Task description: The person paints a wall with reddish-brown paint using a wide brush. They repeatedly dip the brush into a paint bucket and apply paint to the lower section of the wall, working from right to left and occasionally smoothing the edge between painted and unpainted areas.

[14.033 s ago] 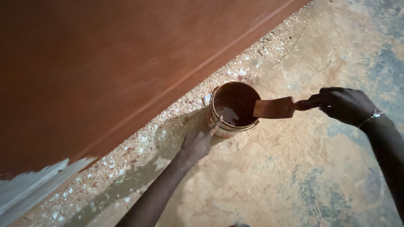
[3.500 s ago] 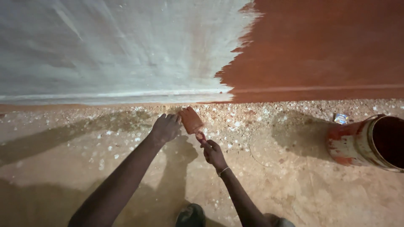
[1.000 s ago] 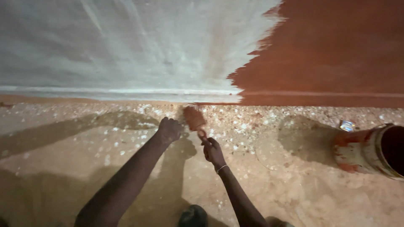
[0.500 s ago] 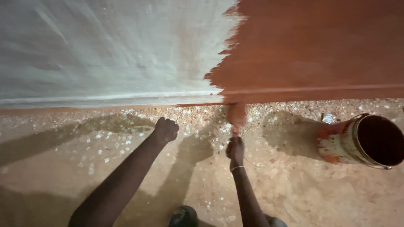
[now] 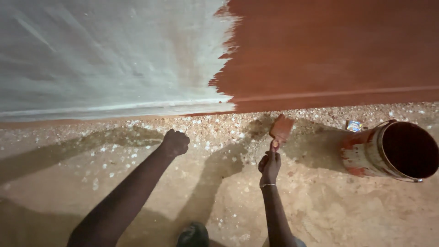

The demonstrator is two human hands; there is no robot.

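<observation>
Brush (image 5: 281,128), broad and flat, coated in red-brown paint: it sits just below the foot of the wall (image 5: 114,59), over the gravel strip, bristles pointing up and away from the person, its handle running down into the right hand (image 5: 270,165). The right hand is closed around the handle (a thin bracelet circles that wrist), with the forearm reaching up from the lower edge of the view. The left hand (image 5: 175,142) is curled into a fist and rests knuckles-down on the ground (image 5: 137,183), well to the left of the brush; it holds nothing visible. The wall divides into two zones: pale grey and unpainted on the left, red-brown on the right, the boundary ragged with brush strokes. A light horizontal ledge runs along its base. The gravel (image 5: 215,132) is a band of pale stone chips between wall and sandy ground. A paint tin (image 5: 388,151), streaked red outside and dark inside, stands tilted at the right, near the brush but apart from it. A small scrap (image 5: 354,125) lies just behind the tin. A dark shoe tip (image 5: 193,234) shows at the bottom edge.
</observation>
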